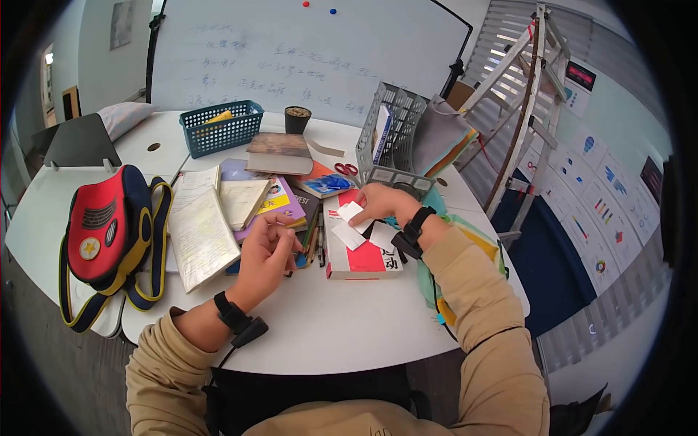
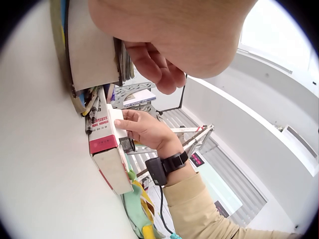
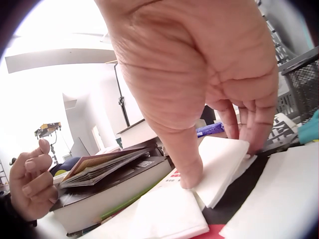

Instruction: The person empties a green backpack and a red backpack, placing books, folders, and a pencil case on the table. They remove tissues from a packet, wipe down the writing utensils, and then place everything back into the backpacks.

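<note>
My right hand (image 1: pixel 387 203) is over a thick red and white book (image 1: pixel 363 270), pinching a small folded white paper (image 3: pixel 224 162) between thumb and fingers. Two more white papers lie on the book's cover; one white paper (image 3: pixel 167 214) is just in front of the thumb, and another white paper (image 1: pixel 382 236) is by the wrist strap. My left hand (image 1: pixel 267 254) hovers left of the book with loosely curled fingers and nothing in them. In the left wrist view its palm fills the top, and the right hand (image 2: pixel 144 128) shows beyond, at the book's top face.
Left lie an open notebook (image 1: pixel 203 236), stacked books and a red and navy bag (image 1: pixel 102 229). Several pens (image 1: pixel 318 243) lie beside the thick book. Behind stand a teal basket (image 1: pixel 222 131), a potted cup (image 1: pixel 297 120), red scissors (image 1: pixel 346 169) and a grey file rack (image 1: pixel 396 131).
</note>
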